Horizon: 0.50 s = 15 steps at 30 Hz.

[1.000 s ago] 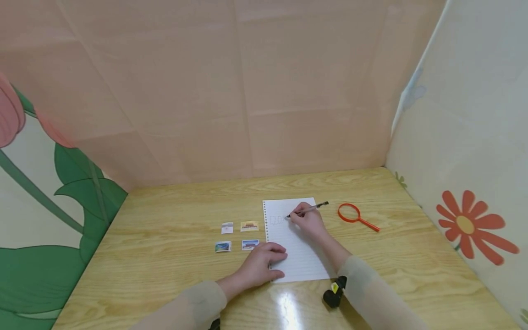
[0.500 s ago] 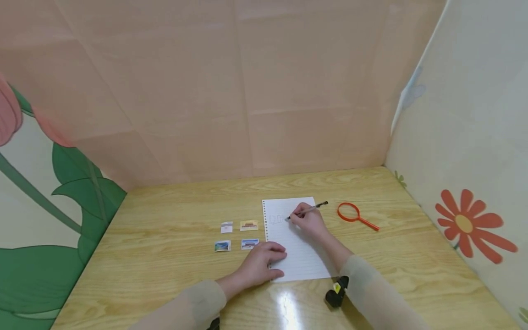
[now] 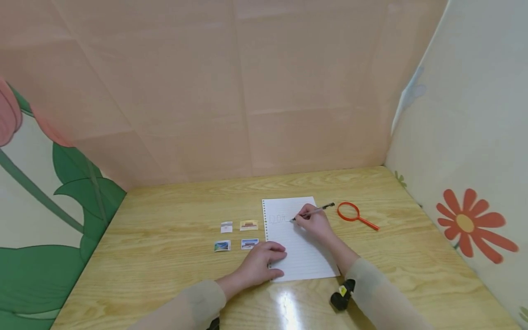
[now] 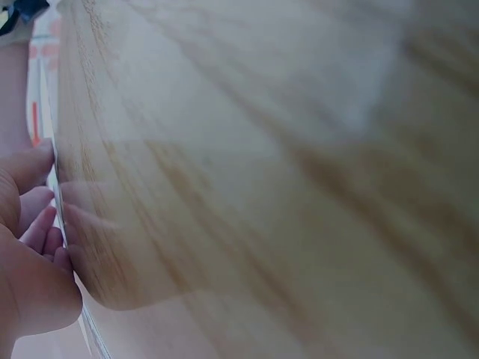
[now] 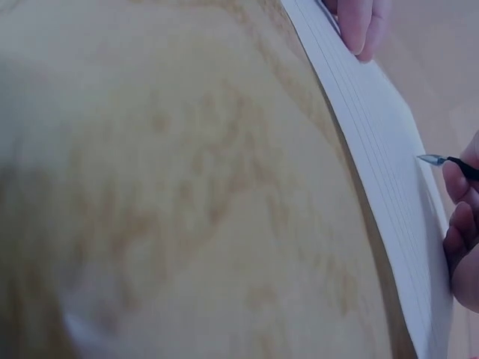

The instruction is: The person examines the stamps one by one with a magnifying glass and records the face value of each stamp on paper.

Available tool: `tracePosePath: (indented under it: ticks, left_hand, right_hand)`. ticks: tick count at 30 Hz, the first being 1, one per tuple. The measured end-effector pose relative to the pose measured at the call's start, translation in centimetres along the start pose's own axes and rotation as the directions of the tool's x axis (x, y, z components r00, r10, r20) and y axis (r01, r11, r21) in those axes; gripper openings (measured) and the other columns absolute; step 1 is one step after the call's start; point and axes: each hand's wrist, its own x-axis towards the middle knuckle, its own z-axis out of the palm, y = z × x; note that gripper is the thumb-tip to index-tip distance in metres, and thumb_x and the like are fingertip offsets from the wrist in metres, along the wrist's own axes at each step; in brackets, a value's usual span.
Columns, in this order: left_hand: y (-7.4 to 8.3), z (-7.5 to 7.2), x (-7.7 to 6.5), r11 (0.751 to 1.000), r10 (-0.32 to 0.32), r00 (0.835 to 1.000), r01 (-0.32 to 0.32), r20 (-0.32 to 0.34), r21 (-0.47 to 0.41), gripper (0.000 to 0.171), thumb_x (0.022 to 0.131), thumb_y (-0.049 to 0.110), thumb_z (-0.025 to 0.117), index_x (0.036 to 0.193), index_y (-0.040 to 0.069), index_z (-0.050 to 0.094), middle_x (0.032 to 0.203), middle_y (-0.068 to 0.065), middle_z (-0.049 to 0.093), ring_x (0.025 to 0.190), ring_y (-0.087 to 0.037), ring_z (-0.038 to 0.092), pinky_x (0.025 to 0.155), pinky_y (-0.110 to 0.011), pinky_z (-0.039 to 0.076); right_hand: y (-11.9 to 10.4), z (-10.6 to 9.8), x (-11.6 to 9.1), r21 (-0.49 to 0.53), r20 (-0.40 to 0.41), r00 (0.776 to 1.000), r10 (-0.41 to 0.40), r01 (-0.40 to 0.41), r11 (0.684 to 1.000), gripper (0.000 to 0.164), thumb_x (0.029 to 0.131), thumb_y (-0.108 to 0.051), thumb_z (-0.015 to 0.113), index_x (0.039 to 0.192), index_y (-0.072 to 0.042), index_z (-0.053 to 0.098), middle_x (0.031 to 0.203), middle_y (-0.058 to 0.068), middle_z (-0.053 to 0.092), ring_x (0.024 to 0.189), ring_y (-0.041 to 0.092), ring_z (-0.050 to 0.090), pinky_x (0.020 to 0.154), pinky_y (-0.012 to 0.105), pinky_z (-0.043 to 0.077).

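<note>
A sheet of lined paper (image 3: 299, 261) with punched holes down its left edge lies on the wooden table. My right hand (image 3: 315, 224) pinches a pen (image 3: 321, 209), its tip at the paper just right of some faint handwriting (image 3: 277, 219) near the top. In the right wrist view the pen's tip (image 5: 432, 159) shows close over the page. My left hand (image 3: 261, 263) rests on the sheet's lower left edge, fingers relaxed and thumb spread apart. Left of the paper lie several small picture stamps, among them a yellow stamp (image 3: 249, 225) and a blue-green stamp (image 3: 222, 246).
A red magnifying glass (image 3: 358, 216) lies right of the paper, its handle angled toward the front right. Below the right sleeve hangs a black wrist device (image 3: 341, 298). A pink-beige covering (image 3: 247, 114) rises behind the table, and a flower-patterned panel (image 3: 466, 137) stands on the right.
My right hand and the pen have shifted slightly to the right along the written line, uncovering more of the handwriting. The left hand stays in place on the paper.
</note>
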Motion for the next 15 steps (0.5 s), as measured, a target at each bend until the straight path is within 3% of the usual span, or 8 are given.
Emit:
tracePosePath:
  ticks: [15]
  left_hand:
    - [-0.05,0.12,0.09,1.000,-0.015,1.000,0.015,0.010,0.004,0.048,0.084,0.028,0.080,0.128,0.013,0.067,0.133,0.005,0.059,0.124,-0.014,0.050,0.109,-0.034,0.036]
  right_hand:
    - [0.37,-0.36,0.26,0.073,-0.024,0.999,0.044,-0.042,0.996,0.008,0.086,-0.007,0.070,0.091,-0.003,0.065,0.084,0.005,0.065,0.075,0.014,0.057,0.065,0.020,0.047]
